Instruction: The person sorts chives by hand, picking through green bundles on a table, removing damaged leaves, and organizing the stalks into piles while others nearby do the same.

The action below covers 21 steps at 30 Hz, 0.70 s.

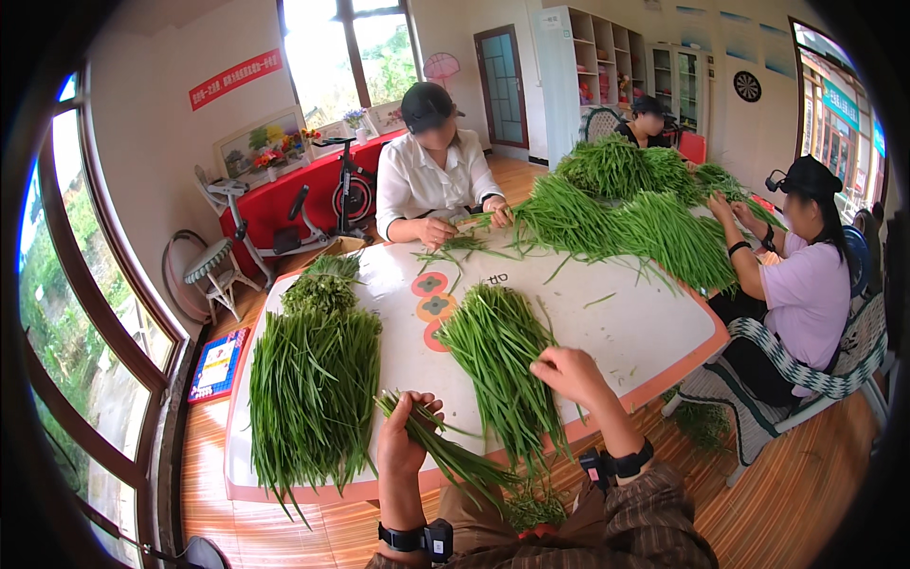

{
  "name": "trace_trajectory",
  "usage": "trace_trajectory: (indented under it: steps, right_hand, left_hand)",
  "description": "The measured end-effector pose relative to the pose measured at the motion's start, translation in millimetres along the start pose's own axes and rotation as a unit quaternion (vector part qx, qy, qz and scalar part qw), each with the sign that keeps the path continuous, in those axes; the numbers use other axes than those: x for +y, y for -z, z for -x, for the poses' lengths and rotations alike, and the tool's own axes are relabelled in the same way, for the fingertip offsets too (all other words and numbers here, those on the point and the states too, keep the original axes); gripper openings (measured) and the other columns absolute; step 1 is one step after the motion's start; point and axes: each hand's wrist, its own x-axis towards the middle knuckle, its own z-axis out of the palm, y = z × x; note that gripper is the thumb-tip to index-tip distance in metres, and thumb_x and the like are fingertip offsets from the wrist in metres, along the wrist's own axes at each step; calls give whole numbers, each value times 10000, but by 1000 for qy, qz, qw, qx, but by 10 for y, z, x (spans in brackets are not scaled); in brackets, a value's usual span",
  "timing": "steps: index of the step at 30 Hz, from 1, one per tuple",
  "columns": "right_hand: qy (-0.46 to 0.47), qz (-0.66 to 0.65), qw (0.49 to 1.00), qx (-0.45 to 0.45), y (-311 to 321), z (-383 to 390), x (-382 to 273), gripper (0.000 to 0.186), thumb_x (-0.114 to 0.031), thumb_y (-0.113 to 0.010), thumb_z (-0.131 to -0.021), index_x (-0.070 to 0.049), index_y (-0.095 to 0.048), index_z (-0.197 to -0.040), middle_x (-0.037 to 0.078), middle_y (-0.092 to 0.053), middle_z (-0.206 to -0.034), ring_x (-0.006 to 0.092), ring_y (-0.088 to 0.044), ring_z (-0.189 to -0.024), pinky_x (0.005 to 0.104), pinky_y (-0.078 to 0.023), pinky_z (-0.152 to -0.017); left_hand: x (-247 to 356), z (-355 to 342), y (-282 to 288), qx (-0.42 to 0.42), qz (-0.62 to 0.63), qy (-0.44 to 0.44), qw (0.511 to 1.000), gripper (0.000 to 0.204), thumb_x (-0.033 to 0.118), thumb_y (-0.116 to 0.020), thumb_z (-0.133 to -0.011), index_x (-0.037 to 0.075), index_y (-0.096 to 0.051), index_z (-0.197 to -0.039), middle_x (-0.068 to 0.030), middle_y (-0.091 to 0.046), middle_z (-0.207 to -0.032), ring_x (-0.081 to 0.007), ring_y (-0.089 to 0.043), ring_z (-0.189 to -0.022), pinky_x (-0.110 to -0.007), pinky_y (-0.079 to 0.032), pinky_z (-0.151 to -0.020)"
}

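Observation:
My left hand point(408, 434) is closed round a small bunch of garlic chives point(457, 457), whose leaves slope down to the right over the table's near edge. My right hand point(572, 376) is at the right side of the middle pile of chives point(502, 356), its fingers curled together in a pinch. Whatever lies between those fingertips is too small to tell. To the left of my left hand lies a larger, neatly laid pile of chives point(313, 394), with a shorter bundle point(324, 289) behind it.
The white table point(398, 365) has a pink rim and loose leaves scattered on it. Across it, a person in white point(438, 175) handles chives beside a big heap point(607, 213). Another person point(810, 270) works at the right; a third sits behind the heap. Chive scraps point(534, 507) lie below my lap.

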Motion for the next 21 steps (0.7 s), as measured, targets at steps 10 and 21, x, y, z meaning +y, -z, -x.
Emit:
trace_trajectory:
  steps: [10, 21]
  right_hand:
    - [-29, 157, 984, 80, -762, -1123, 217, 325, -334, -635, -708, -34, -637, -833, 157, -630, -809, 295, -596, -800, 379, -468, -718]
    - [-86, -58, 991, 84, -510, -966, 484, 258, -294, -625, -724, -43, -655, -775, 80, -633, -683, 183, -594, -618, 293, -457, -602]
  left_hand:
    - [-102, 70, 47, -168, 106, 128, 972, 197, 240, -435, -911, 50, -478, -944, -7, -411, -610, -109, -372, -495, -245, -319, -469]
    - [-109, 42, 130, -150, 114, 126, 974, 234, 201, -470, -888, 20, -467, -1037, 13, -353, -586, -92, -337, -472, -234, -302, -463]
